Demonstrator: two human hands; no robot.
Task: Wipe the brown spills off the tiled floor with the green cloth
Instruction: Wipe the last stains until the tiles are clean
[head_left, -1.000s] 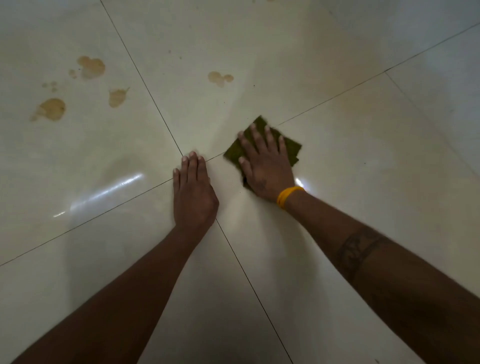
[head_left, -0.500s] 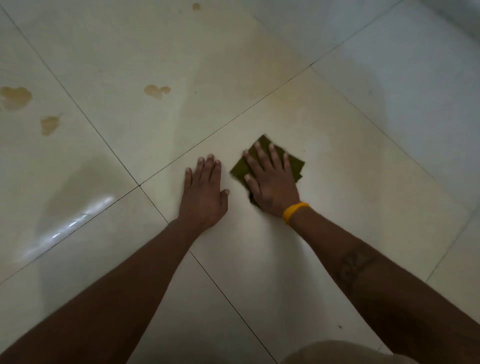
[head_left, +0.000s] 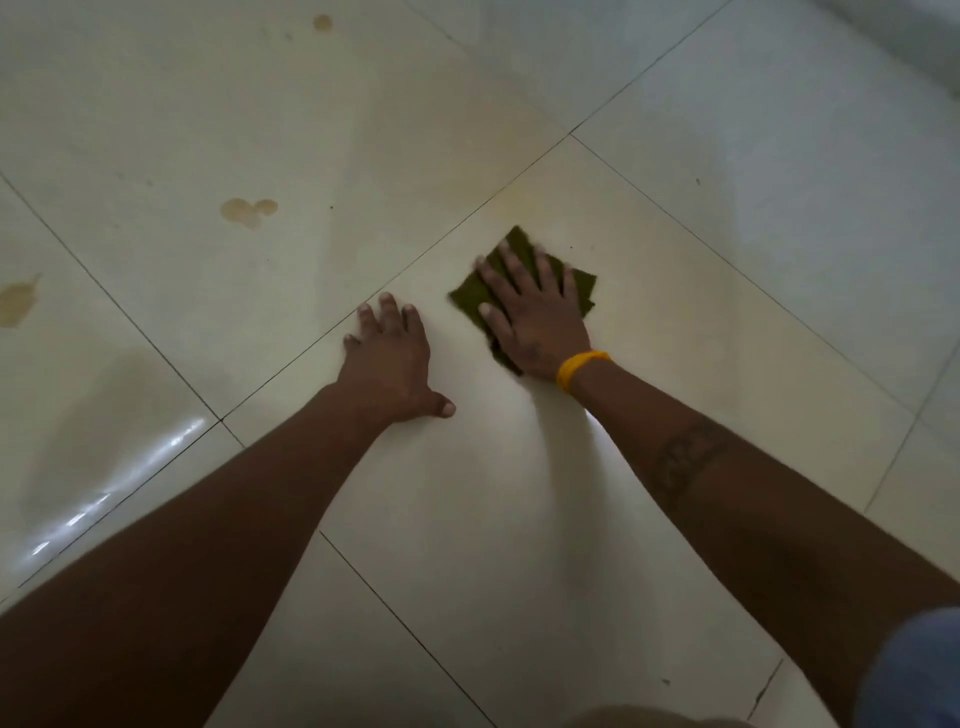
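My right hand, with a yellow band at the wrist, presses flat with spread fingers on the dark green cloth on a pale floor tile. Beside it, my left hand rests palm down on the same tile, fingers straight, thumb out. A brown spill lies on the tile to the far left of the cloth. Another brown spill sits at the left edge. A small brown spot shows near the top. A faint yellowish smear surrounds the cloth.
Large glossy cream tiles with thin dark grout lines fill the view. A bright glare lies on the tile at lower left. My knee and a blue fabric edge show at the bottom.
The view has shifted right, so the spills slid toward the left edge. Both hands and the cloth moved rightward across the grout line onto the neighbouring tile. The left thumb spread out.
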